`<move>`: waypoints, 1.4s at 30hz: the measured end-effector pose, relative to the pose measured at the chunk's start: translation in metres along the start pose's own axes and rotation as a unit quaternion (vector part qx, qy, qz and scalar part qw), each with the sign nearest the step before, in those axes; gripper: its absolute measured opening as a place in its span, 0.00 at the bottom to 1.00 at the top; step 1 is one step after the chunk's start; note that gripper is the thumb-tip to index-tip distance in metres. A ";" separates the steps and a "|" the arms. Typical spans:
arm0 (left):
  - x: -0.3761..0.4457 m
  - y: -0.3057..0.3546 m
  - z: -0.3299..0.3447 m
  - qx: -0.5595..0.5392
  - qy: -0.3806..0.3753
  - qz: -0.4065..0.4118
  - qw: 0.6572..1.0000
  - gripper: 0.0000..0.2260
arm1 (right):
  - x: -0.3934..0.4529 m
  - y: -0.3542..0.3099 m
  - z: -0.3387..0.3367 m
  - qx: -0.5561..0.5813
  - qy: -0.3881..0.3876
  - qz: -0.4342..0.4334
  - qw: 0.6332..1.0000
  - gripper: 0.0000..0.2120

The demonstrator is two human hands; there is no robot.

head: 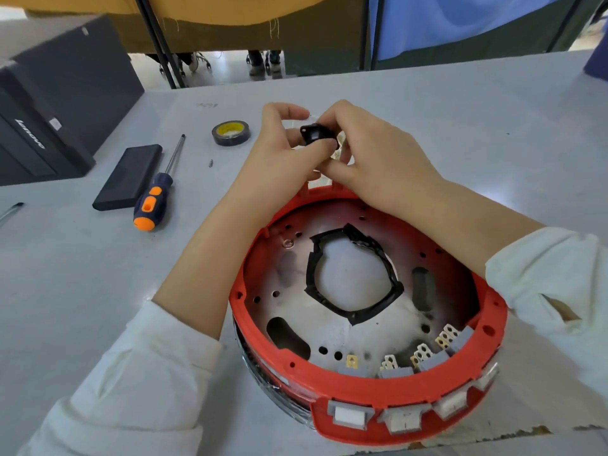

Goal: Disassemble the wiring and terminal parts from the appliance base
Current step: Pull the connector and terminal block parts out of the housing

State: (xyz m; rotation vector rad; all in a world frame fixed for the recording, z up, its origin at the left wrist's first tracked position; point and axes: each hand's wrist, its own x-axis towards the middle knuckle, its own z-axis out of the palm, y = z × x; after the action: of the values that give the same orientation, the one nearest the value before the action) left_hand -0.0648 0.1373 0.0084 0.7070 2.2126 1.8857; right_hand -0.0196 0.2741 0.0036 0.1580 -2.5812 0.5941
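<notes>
- Holding a small black socket part (314, 134) above the far rim of the appliance base (365, 393), I have both hands on it, lifted off the table (427, 110).
- My left hand (279, 153) has its fingers curled round the part's left side, thumb tip pressed against its lower edge.
- My right hand (371, 153) pinches the part from the right, fingers bent over its top; pale terminal pieces (339, 149) show behind it, too hidden for me to say more.
- The red base sits right in front of me, open side up, with a metal plate (329, 327) inside and a torn black ring (355, 274) around the central hole.
- Along the near inside wall I see grey switch blocks with metal terminal tabs (421, 353) standing upright; white rocker switches (404, 419) face out of the near outer wall.
- Left of the base lie an orange and blue screwdriver (154, 199), a flat black block (128, 177) just beside it, and a roll of black tape (230, 133) further back.
- A loose screw (210, 162) lies between screwdriver and tape.
- A black computer case (49, 100) stands at the far left.
</notes>
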 end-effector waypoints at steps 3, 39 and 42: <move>-0.001 0.000 0.000 0.014 0.003 0.003 1.000 0.12 | 0.001 0.001 0.000 -0.014 0.004 -0.003 1.000 0.14; 0.060 -0.087 -0.050 0.405 0.048 0.010 0.913 0.15 | 0.002 0.015 0.007 -0.147 -0.131 -0.003 0.980 0.16; 0.062 -0.087 -0.047 0.393 0.034 0.019 0.919 0.18 | 0.001 0.014 0.007 -0.151 -0.129 -0.009 0.980 0.16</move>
State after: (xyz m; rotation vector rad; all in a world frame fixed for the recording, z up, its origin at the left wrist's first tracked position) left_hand -0.1607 0.1147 -0.0549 0.7783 3.0173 0.9709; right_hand -0.0267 0.2837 -0.0072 0.1656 -2.8799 0.1765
